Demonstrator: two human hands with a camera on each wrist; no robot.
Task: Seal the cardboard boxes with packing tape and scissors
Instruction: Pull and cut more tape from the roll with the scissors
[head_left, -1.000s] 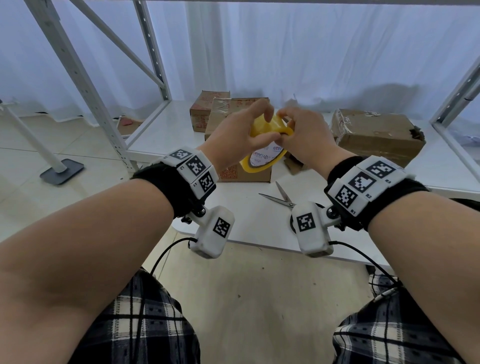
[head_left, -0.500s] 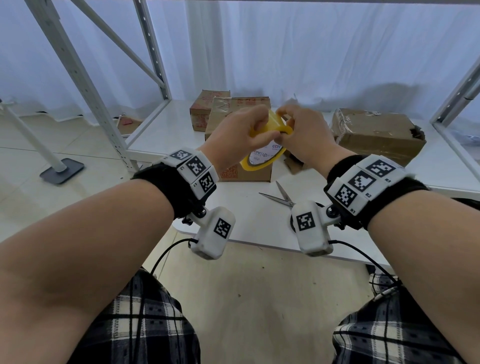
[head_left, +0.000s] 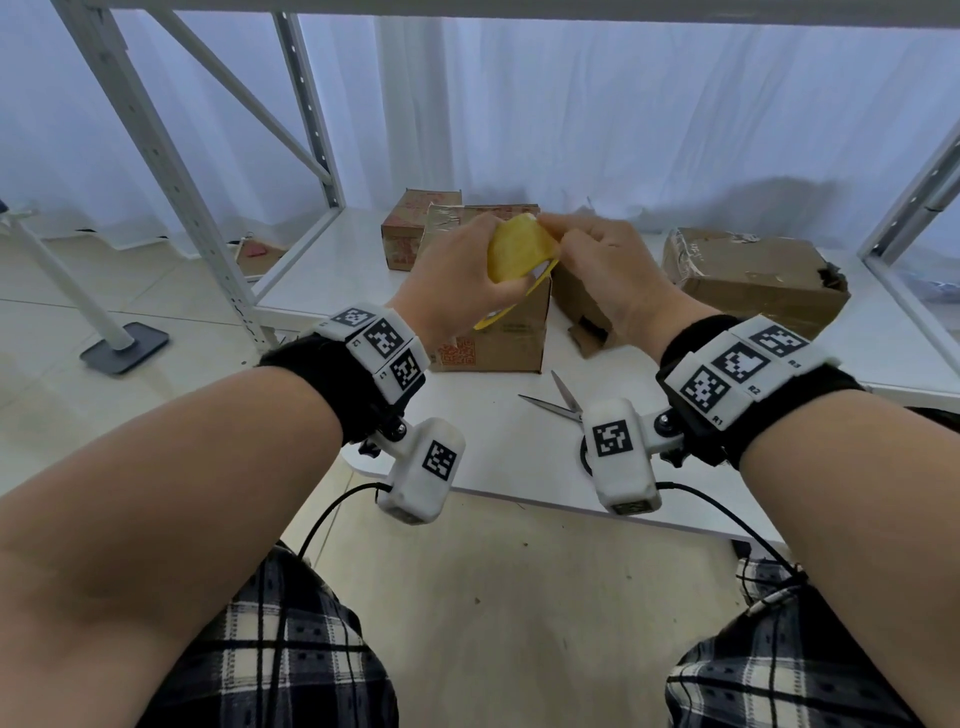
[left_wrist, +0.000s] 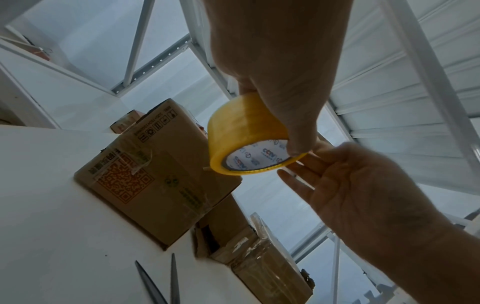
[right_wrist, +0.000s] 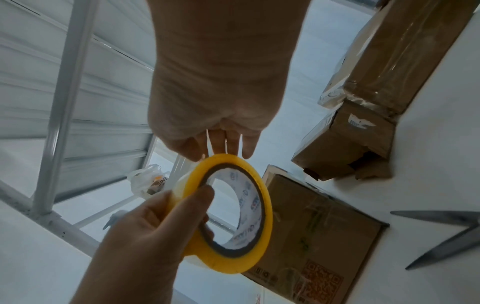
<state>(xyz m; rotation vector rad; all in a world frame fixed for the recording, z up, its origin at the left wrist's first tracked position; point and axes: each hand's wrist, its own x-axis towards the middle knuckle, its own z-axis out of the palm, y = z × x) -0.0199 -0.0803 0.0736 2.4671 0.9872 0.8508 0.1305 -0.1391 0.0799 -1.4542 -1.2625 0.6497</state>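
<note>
From the head view, the left hand is wrapped around the tape, which is held up in the air in front of the nearest box. The right hand meets it at the top edge, fingers bunched against the roll as if picking for the loose end; no free strip shows. The scissors lie blades apart on the shelf, just below the right wrist.

From the left wrist, the thumb sits inside the core and the fingers go over the yellow outer face. The right hand's fingers reach under the rim, fairly straight, touching it.

From the right wrist, the ring stands on edge in the left hand's grip, and the right fingertips rest on its far rim; whether they pinch anything I cannot tell.

The roll looks light and stiff, with a slick film surface, so holding it through the core seems the sure way; the end likely clings flat and needs a nail. The boxes look soft and dented, so tape should be pressed down gently.
</note>
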